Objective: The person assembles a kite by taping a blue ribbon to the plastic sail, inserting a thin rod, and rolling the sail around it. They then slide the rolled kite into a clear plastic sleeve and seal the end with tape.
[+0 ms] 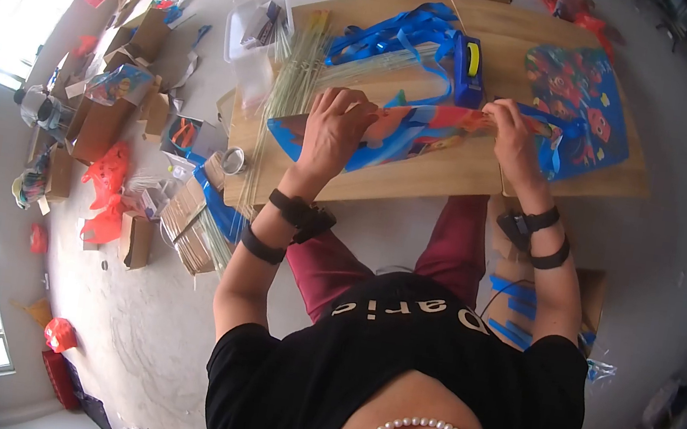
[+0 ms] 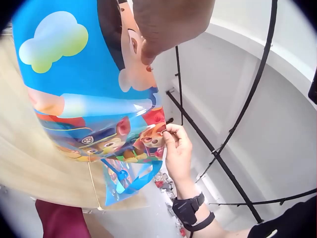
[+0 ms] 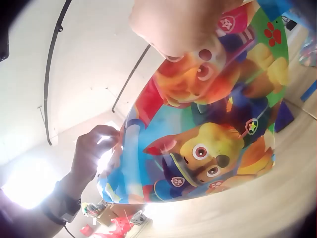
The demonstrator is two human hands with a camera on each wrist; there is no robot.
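Note:
A glossy plastic sheet [image 1: 413, 128] printed with cartoon dogs on blue is held up above the near side of the wooden table [image 1: 418, 181]. My left hand [image 1: 333, 130] pinches its upper edge toward the left. Farther right along the same edge, the thumb and fingers of my right hand [image 1: 518, 147] grip it. In the left wrist view the sheet [image 2: 84, 89] hangs in a curve, with my right hand [image 2: 177, 153] pinching its border. The right wrist view shows the dogs on its other stretch [image 3: 208, 144], and my left hand [image 3: 89, 153] at the far end.
Beyond the sheet lie blue ribbons [image 1: 395, 33], a blue tape dispenser [image 1: 468, 74] and pale thin sticks [image 1: 298, 68]. Another printed sheet [image 1: 587, 108] is at the right. A clear plastic bin [image 1: 241, 38] stands left, with a round tin [image 1: 233, 161] near the table's left corner.

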